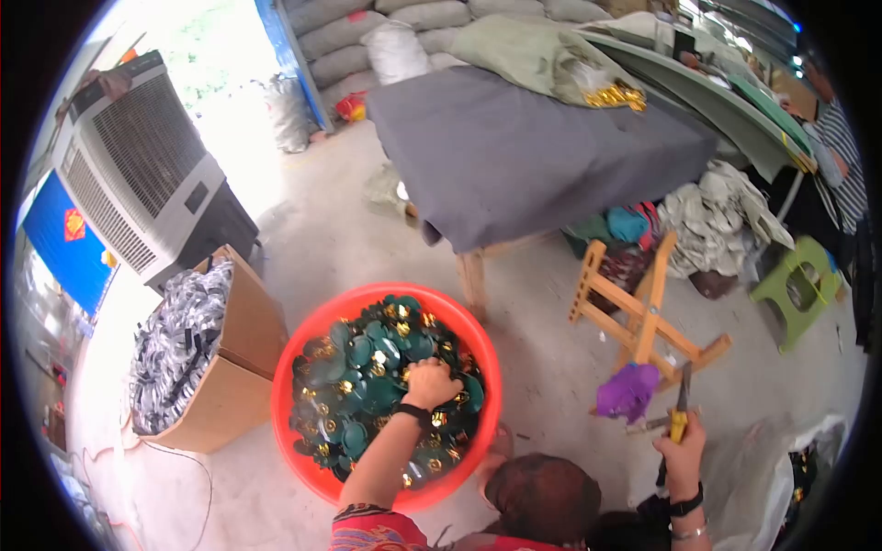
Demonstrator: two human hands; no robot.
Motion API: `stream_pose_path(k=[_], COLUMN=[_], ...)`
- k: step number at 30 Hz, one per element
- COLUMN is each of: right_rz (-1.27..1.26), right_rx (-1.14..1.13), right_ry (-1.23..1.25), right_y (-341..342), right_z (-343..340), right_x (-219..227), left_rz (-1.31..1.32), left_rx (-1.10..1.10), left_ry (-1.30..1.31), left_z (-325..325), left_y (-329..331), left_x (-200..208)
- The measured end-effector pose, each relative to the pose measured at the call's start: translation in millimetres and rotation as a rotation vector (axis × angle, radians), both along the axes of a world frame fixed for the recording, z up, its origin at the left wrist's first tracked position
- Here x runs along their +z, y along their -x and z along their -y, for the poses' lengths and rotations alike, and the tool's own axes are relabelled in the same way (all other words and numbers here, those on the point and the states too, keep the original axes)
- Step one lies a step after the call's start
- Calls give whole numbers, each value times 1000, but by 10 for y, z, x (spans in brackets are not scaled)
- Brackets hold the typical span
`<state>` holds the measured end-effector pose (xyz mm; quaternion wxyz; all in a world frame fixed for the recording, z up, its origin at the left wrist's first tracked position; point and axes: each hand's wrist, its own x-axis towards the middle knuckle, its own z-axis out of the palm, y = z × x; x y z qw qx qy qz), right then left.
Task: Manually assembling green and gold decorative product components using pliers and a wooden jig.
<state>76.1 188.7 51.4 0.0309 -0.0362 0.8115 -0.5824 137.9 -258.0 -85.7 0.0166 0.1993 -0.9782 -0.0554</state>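
Observation:
A round red basin (pixel 283 367) holds a heap of dark green, disc-like pieces (pixel 363 354) with shiny gold fittings. In among them, toward the right side of the heap, is my left hand (pixel 432 384), its fingers curled down; whatever they grip is hidden. My right hand (pixel 682 450), off to the right above the floor, is closed around a yellow-handled tool (pixel 678 425). This has a long grey blade pointing up and away; its exact kind is unclear. Just left of the blade, a purple bundle (pixel 628 393) sits against a wooden folding stand (pixel 643 321).
Left of the basin stands a cardboard box (pixel 241 363) full of silvery strips, with an air cooler (pixel 156 174) behind. A grey-covered table (pixel 514 156) lies ahead. At right are a green stool (pixel 799 294), a white sack (pixel 758 487) and another person in a striped top (pixel 841 151).

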Motion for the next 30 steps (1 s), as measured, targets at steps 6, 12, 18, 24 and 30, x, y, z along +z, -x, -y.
stream_pose_path(k=[6,12,18,24,30], right_rz=[-4,11,5,-135,-149], right_rx=[31,20,-4,-19,-44], right_ry=[97,90,121,-69,-188], right_y=[-54,-95,-71,4,-32], right_z=[81,67,76,-9,64], right_x=[166,186,246,-255,164], left_rz=[-159,-523,-607,-272,7], left_rx=[-73,52,309,459,407], left_ry=[-152,-271,-2,98,371], left_z=[-129,134,589,826,962], left_y=[-537,-804,-662,-583,-590], left_x=[337,128,206,133,17])
